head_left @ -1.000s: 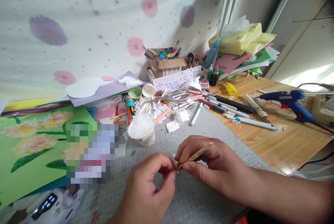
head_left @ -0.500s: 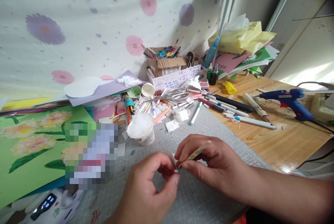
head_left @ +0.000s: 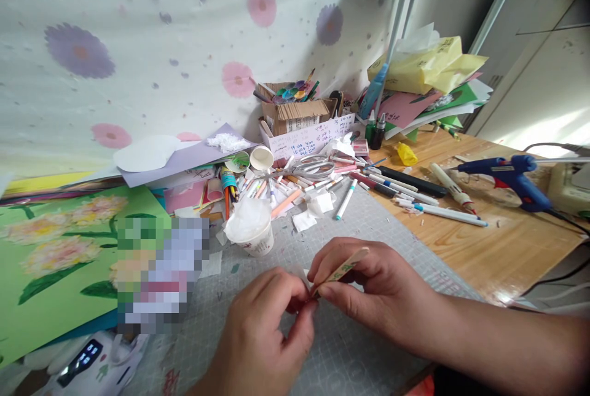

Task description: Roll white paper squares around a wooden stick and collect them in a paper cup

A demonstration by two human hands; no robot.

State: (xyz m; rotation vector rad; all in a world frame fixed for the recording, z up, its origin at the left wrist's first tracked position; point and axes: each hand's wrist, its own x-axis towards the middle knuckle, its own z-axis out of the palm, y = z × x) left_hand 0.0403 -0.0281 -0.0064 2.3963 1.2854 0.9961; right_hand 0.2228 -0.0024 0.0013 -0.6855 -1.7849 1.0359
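Observation:
In front of me, over the grey cutting mat (head_left: 364, 359), my two hands meet at the fingertips. My right hand (head_left: 373, 285) pinches a flat wooden craft stick (head_left: 345, 267) with green printing, tilted up to the right. Beside its lower end, my left hand (head_left: 267, 322) is closed in a pinch, thumb against forefinger. What those fingers hold is hidden; a sliver of something white and thin (head_left: 306, 272) shows between the hands. Just beyond them stands a paper cup (head_left: 258, 245) stuffed with white tissue-like sheets (head_left: 251, 214).
Behind lie scattered markers (head_left: 345, 199), scissors (head_left: 313, 167) and a cardboard box (head_left: 295, 114). A blue glue gun (head_left: 511, 174) rests on the wood at right, its cord trailing. Green flower artwork (head_left: 59, 285) and a white device with a display (head_left: 92, 362) are at left.
My left thumb has moved up and closed against the forefinger by the stick's lower end. The craft stick has turned slightly in my right hand, showing more of its printed face.

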